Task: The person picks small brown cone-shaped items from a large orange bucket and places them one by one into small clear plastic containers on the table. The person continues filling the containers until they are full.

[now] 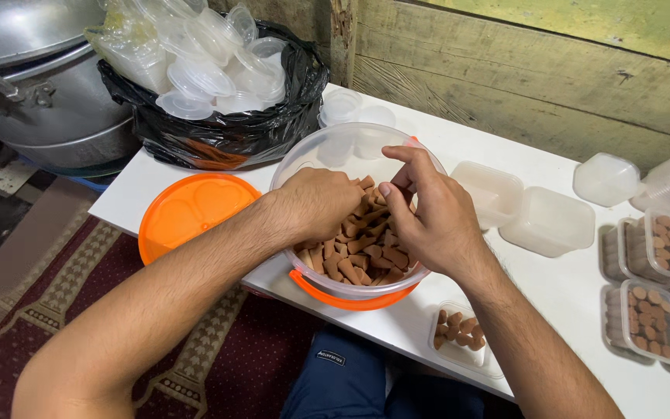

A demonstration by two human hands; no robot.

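On the white worktop (552, 279), a clear tub (327, 151) holds brown cones (362, 252). The left hand (316, 203) digs in, curled closed among them; the right hand (424, 213) pinches one cone between fingertips.

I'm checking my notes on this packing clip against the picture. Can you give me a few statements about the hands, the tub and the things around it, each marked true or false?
1. Both hands are inside the clear round tub of brown cone-shaped pieces. True: the left hand and the right hand reach in among them.
2. The orange lid sits on the tub. False: it lies flat on the white table, to the tub's left.
3. The black bag holds clear plastic lids and cups. True.
4. Every small container on the table is empty. False: the small rectangular box near the table edge holds a few pieces, and the containers at the right are filled.
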